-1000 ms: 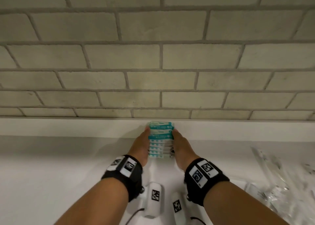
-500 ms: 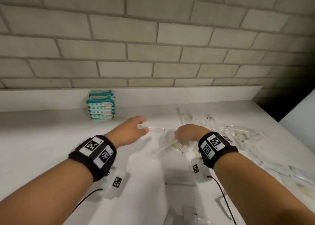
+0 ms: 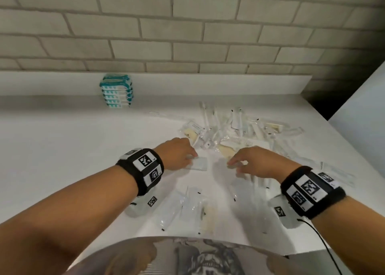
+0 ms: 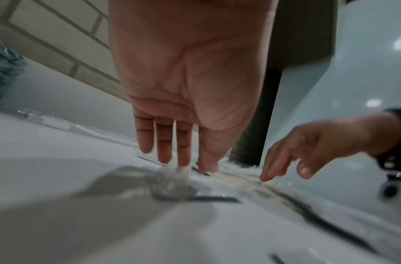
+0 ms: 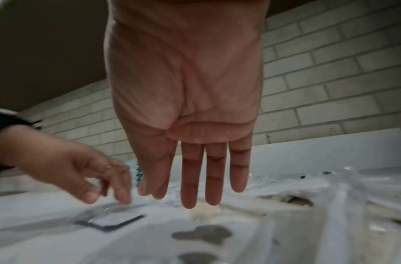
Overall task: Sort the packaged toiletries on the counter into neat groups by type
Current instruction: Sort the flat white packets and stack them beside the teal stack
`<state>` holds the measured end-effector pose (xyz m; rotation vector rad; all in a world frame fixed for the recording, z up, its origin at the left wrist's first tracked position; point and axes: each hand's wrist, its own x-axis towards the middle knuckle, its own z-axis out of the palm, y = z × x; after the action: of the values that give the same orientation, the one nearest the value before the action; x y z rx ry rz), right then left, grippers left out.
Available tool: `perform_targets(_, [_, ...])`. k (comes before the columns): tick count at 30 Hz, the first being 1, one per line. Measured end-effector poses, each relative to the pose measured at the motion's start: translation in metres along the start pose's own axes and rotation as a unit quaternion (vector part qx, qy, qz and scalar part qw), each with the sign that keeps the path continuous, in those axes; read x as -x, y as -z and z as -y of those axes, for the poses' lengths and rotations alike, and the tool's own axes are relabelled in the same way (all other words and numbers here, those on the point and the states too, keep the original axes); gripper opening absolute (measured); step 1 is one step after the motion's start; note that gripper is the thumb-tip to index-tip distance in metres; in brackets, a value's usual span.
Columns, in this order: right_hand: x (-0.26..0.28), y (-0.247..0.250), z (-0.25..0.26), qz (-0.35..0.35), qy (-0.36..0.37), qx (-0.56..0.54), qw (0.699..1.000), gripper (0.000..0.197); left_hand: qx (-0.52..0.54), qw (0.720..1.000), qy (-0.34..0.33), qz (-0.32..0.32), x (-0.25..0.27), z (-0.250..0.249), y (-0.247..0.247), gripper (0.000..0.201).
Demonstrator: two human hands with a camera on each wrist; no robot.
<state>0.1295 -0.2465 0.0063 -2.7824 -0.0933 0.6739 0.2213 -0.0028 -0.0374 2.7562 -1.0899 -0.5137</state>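
Note:
A stack of teal-and-white packets (image 3: 116,94) stands against the back ledge, apart from both hands. Loose clear-wrapped toiletries (image 3: 239,126), among them combs, toothbrushes and cream soaps, lie heaped on the white counter (image 3: 62,149). My left hand (image 3: 180,154) reaches down with straight fingers (image 4: 163,153) and touches a small clear-wrapped white packet (image 3: 199,163). My right hand (image 3: 249,162) hovers beside it, its fingers (image 5: 214,178) straight and spread just above the wrapped items, over a cream piece (image 5: 206,210). Neither hand holds anything.
More clear packets (image 3: 187,208) lie near the counter's front edge, below my hands. A brick wall (image 3: 187,34) and a low white ledge (image 3: 229,85) close the back. The counter ends at the right beside a dark gap (image 3: 325,99).
Both hands have let go of the teal stack and moved right to the loose pile. The view has swung right and down, and the left hand now touches a small packet.

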Motion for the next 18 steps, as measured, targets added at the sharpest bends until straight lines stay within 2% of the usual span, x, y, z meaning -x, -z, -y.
perform_targets(3, [-0.003,-0.012,0.007,0.035,0.035,0.056,0.997,0.037,-0.112,0.991,0.068,-0.022,-0.001,-0.016,-0.011,0.056])
perform_targets(7, [-0.01,-0.016,0.007,0.061,0.068,0.147,0.985,0.045,-0.08,0.982,0.166,-0.052,0.003,-0.025,-0.017,0.058])
perform_targets(11, [-0.01,-0.018,-0.005,0.084,0.076,0.19,0.975,0.056,-0.065,0.965,0.252,-0.02,0.01,-0.033,-0.023,0.065])
perform_targets(14, [-0.009,-0.03,-0.006,0.068,0.101,0.246,0.962,0.053,-0.037,0.963,0.265,-0.031,0.015,-0.035,-0.028,0.069])
perform_targets(18, [-0.012,-0.031,-0.004,0.049,0.115,0.282,0.951,0.045,-0.046,0.961,0.273,0.001,0.02,-0.045,-0.023,0.056])
